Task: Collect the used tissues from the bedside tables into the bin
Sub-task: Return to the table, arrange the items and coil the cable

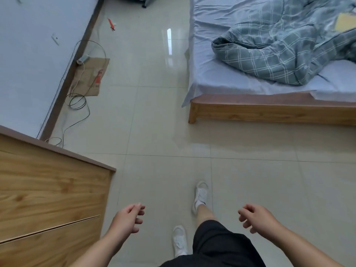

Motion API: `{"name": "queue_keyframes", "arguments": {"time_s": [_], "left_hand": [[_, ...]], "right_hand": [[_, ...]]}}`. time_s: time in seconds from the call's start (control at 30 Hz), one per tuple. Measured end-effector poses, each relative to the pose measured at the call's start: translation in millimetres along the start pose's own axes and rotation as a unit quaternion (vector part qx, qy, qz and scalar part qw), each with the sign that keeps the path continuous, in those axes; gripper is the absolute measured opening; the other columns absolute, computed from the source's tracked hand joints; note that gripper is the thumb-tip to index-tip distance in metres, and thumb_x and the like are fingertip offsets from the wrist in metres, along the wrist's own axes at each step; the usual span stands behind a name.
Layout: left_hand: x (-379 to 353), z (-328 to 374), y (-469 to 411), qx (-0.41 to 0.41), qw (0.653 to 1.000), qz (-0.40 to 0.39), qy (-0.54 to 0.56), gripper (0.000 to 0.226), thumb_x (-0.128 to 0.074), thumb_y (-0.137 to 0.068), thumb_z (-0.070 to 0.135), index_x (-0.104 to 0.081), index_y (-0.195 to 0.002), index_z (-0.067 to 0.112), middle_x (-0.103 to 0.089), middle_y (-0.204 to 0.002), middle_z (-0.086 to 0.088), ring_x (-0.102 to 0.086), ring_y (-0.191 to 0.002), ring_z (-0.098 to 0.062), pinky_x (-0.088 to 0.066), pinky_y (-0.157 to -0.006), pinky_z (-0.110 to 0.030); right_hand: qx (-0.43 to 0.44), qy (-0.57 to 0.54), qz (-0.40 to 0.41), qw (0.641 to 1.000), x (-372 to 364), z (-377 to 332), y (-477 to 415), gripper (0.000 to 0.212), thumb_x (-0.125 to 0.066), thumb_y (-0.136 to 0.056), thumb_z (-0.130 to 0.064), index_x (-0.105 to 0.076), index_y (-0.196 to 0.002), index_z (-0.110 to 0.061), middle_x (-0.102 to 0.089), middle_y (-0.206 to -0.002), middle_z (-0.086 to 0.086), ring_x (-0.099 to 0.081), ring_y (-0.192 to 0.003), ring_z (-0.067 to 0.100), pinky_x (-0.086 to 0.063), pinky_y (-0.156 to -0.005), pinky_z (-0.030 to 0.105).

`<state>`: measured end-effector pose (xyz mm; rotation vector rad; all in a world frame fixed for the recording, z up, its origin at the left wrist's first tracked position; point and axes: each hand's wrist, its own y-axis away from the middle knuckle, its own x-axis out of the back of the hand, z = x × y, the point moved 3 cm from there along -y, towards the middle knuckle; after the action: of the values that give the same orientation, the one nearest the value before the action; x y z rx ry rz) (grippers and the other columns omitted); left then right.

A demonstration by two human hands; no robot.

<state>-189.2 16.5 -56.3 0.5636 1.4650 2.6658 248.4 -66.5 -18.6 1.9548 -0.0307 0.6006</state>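
Both hands are empty, left hand (128, 218) and right hand (254, 218) with fingers loosely curled apart. No tissues or bin visible, probably out of frame; walk on and find them beyond the fingers, past the bed (250, 74).

Both hands are hanging out in front, empty, fingers loosely curled: the left hand (128, 218) turning its palm inward, the right hand (254, 218) mirroring it, bare forearms reaching forward.
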Motion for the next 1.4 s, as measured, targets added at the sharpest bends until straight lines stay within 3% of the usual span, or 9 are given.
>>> {"name": "queue_keyframes", "arguments": {"time_s": [0.27, 0.4, 0.6, 0.77, 0.9, 1.03, 1.2, 1.4], "left_hand": [[17.7, 134.5, -55.5, 0.002, 1.0, 0.011, -0.015, 0.027, -0.054, -0.109, 0.027, -0.076, -0.104, 0.012, -0.074, -0.097, -0.009, -0.062, -0.072, -0.02, -0.046, -0.054, -0.028], [37.3, 178.8, -69.6, 0.023, 0.999, 0.041, -0.002, 0.026, -0.053, -0.11, 0.022, -0.075, -0.103, 0.011, -0.07, -0.094, -0.009, -0.056, -0.069, -0.02, -0.041, -0.053, -0.026], [81.4, 236.5, -131.9, 0.056, 0.996, 0.057, 0.041, 0.024, -0.055, -0.109, 0.021, -0.075, -0.104, 0.008, -0.071, -0.094, -0.012, -0.056, -0.068, -0.021, -0.039, -0.051, -0.026], [126.6, 328.5, -235.2, 0.036, 0.998, 0.04, 0.028, 0.024, -0.053, -0.109, 0.02, -0.074, -0.106, 0.009, -0.072, -0.095, -0.011, -0.057, -0.07, -0.021, -0.042, -0.054, -0.027], [170.2, 445.8, -293.0, -0.011, 1.0, 0.016, 0.001, 0.027, -0.05, -0.111, 0.026, -0.073, -0.105, 0.012, -0.072, -0.098, -0.01, -0.06, -0.074, -0.021, -0.046, -0.059, -0.03], [205.7, 572.3, -339.7, -0.062, 0.998, -0.005, -0.028, 0.03, -0.05, -0.111, 0.032, -0.073, -0.107, 0.014, -0.073, -0.1, -0.008, -0.062, -0.077, -0.021, -0.049, -0.062, -0.03], [225.0, 702.4, -401.7, -0.114, 0.993, 0.0, -0.008, 0.032, -0.048, -0.111, 0.034, -0.073, -0.108, 0.014, -0.073, -0.1, -0.007, -0.063, -0.079, -0.021, -0.049, -0.066, -0.033], [230.7, 793.4, -468.9, -0.108, 0.994, 0.014, -0.012, 0.041, -0.046, -0.11, 0.044, -0.075, -0.107, 0.017, -0.075, -0.101, -0.008, -0.064, -0.078, -0.019, -0.05, -0.065, -0.032]], "right_hand": [[0.001, -0.008, -0.029, 1.0, 46.4, -108.9, -103.5, 0.045, -0.045, -0.109, -0.04, -0.071, -0.094, -0.007, -0.074, -0.085, 0.011, -0.065, -0.063, 0.021, -0.047, -0.057, 0.032], [0.052, 0.041, -0.059, 0.996, 87.7, -238.6, -137.1, 0.046, -0.042, -0.109, -0.042, -0.07, -0.099, -0.007, -0.073, -0.089, 0.009, -0.064, -0.068, 0.021, -0.048, -0.059, 0.031], [0.147, -0.099, -0.016, 0.984, 142.1, -465.3, -190.8, 0.042, -0.046, -0.11, -0.035, -0.069, -0.101, -0.001, -0.073, -0.088, 0.018, -0.066, -0.069, 0.028, -0.052, -0.058, 0.035], [0.164, -0.109, 0.006, 0.98, 139.6, -595.4, -244.3, 0.037, -0.045, -0.111, -0.03, -0.067, -0.102, -0.002, -0.071, -0.086, 0.017, -0.064, -0.068, 0.026, -0.049, -0.058, 0.035], [0.121, -0.074, 0.018, 0.99, 134.5, -634.9, -270.0, 0.033, -0.048, -0.109, -0.028, -0.069, -0.101, -0.005, -0.073, -0.088, 0.015, -0.065, -0.07, 0.026, -0.05, -0.059, 0.036], [0.057, -0.023, 0.021, 0.998, 141.3, -631.2, -296.2, 0.031, -0.051, -0.108, -0.031, -0.071, -0.098, -0.009, -0.074, -0.089, 0.014, -0.065, -0.069, 0.024, -0.05, -0.055, 0.031], [-0.032, -0.004, 0.009, 0.999, 158.0, -630.2, -338.1, 0.028, -0.057, -0.105, -0.02, -0.068, -0.085, -0.003, -0.067, -0.066, 0.008, -0.054, -0.05, 0.02, -0.037, -0.047, 0.026], [-0.012, -0.056, 0.005, 0.998, 201.1, -751.5, -406.3, 0.024, -0.064, -0.1, -0.01, -0.072, -0.081, 0.002, -0.073, -0.069, 0.014, -0.061, -0.052, 0.025, -0.042, -0.047, 0.029]]}}
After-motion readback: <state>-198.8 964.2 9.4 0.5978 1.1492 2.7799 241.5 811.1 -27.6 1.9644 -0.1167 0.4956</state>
